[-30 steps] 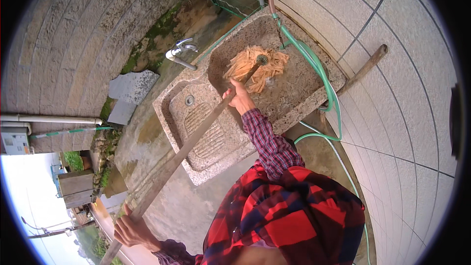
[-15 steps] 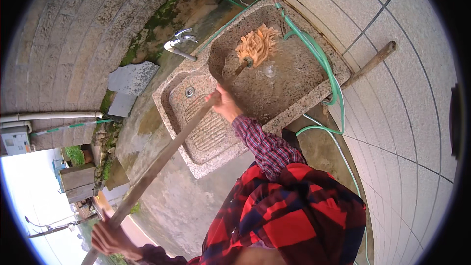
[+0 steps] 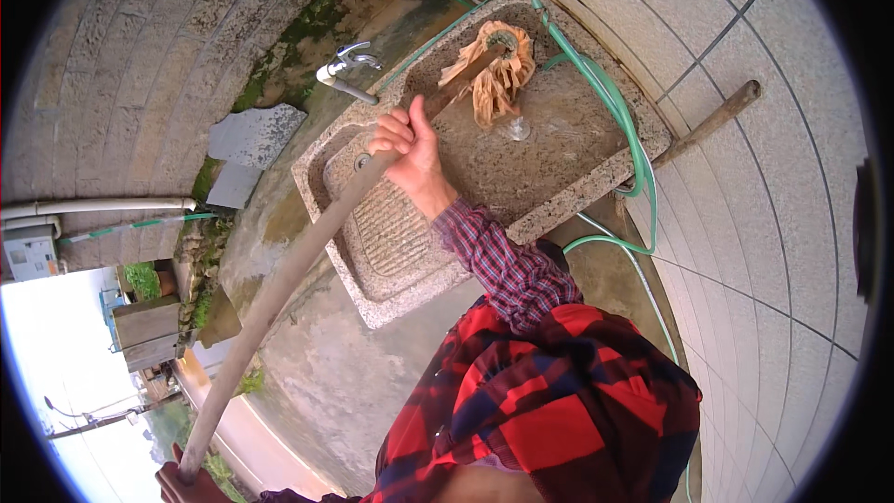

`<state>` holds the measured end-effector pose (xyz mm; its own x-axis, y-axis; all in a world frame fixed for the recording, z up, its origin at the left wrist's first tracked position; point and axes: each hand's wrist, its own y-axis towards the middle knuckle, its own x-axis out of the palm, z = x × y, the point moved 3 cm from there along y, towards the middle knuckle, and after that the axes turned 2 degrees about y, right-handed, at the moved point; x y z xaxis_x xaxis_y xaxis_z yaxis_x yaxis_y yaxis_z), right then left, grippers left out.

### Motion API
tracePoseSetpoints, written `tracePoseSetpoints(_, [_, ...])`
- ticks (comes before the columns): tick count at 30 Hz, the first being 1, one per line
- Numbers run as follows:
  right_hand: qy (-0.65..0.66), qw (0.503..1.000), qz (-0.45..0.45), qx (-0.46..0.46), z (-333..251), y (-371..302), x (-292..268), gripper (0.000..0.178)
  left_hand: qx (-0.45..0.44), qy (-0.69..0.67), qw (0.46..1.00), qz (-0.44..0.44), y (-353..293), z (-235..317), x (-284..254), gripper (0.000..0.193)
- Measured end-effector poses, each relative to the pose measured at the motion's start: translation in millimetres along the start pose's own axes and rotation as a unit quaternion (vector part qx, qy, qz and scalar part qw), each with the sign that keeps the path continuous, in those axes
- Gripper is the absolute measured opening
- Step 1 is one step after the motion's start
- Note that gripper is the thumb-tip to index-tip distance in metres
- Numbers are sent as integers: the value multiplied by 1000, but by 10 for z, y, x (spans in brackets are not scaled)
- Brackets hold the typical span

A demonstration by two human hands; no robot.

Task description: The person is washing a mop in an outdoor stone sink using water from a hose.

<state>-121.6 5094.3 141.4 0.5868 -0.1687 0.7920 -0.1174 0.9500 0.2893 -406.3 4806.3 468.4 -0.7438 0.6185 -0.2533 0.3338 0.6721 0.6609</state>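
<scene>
A mop with a long wooden handle runs slantwise across the view. Its tan cloth-strip head hangs over the deep basin of a speckled stone sink, with strips drooping. My right hand is closed round the handle above the sink's ribbed washboard side; its thumb points up along the wood. Down at the lower left, my left hand grips the handle near its end, partly cut off by the picture's edge. A little water glistens in the basin below the mop head.
A green hose loops over the sink's right edge to the floor. Left of the sink stands a metal tap. Another wooden pole leans by the tiled wall. Grey slabs lie beside the block wall.
The mop head has lifted from the basin floor and tilted, showing its socket. My right hand has risen with the handle; my left hand has dropped toward the lower edge.
</scene>
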Motion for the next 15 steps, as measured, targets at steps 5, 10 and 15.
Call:
tracePoseSetpoints(5, [-85,887,395,-222,-1309,-502,-1135,16,108,-76,986,106,-164,1639,373,48])
tracePoseSetpoints(10, [-166,857,447,-194,-1476,-503,-992,14,84,-42,991,97,-141,1703,20,47])
tracePoseSetpoints(15, [-168,825,491,-224,-1328,-491,-930,31,21,-37,992,122,-424,1632,88,45])
